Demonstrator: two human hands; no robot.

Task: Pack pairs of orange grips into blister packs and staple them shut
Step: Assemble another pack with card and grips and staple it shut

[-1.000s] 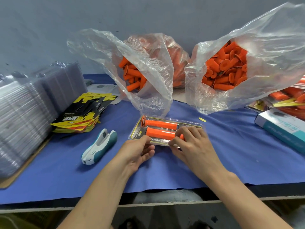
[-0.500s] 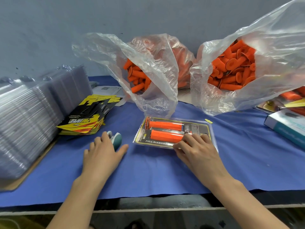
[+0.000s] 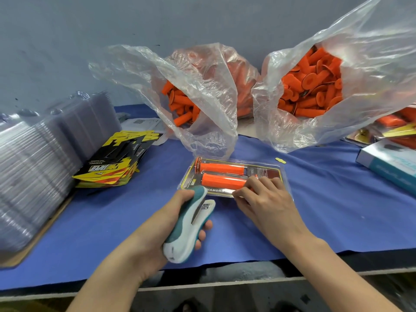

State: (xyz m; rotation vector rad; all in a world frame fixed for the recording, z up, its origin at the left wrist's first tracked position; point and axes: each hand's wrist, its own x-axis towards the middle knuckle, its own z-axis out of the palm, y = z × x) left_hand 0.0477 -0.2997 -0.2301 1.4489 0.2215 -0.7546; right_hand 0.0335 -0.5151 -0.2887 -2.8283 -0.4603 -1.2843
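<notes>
at the far left of the desk (image 3: 337, 210), which is covered by a blue cloth, a tall stack of clear blister shells (image 3: 33, 176) lies blurred. just right of it sits a fanned pile of yellow and black printed cards (image 3: 112, 163), with a white sheet of paper (image 3: 144, 124) behind them. farther right and toward the wall, a clear plastic bag (image 3: 202, 109) sags open, full of loose orange pieces.

in the near middle, the left grip (image 3: 162, 233) is wrapped round a white and teal stapler (image 3: 189, 226), thumb on its top and fingers curled beneath. the stapler's nose meets the near left edge of the blister pack (image 3: 265, 171); whether that edge sits between its jaws cannot be told. the pack lies flat on the cloth just in front of the left bag, and the pair of orange grips (image 3: 221, 168) lies inside it side by side, lengthwise left to right, over a printed card.

the right grip (image 3: 267, 201) pinches the pack's near edge between thumb and forefinger, its other fingers bent onto the pack's top and covering the right end of the nearer orange grip.

a small yellow scrap (image 3: 280, 160) lies just beyond the pack's far right corner. behind it a second clear bag (image 3: 360, 86), larger, holds more orange pieces. at the far right sit a white and teal box (image 3: 387, 163) and, behind it, filled packs (image 3: 396, 124), partly cut off.
</notes>
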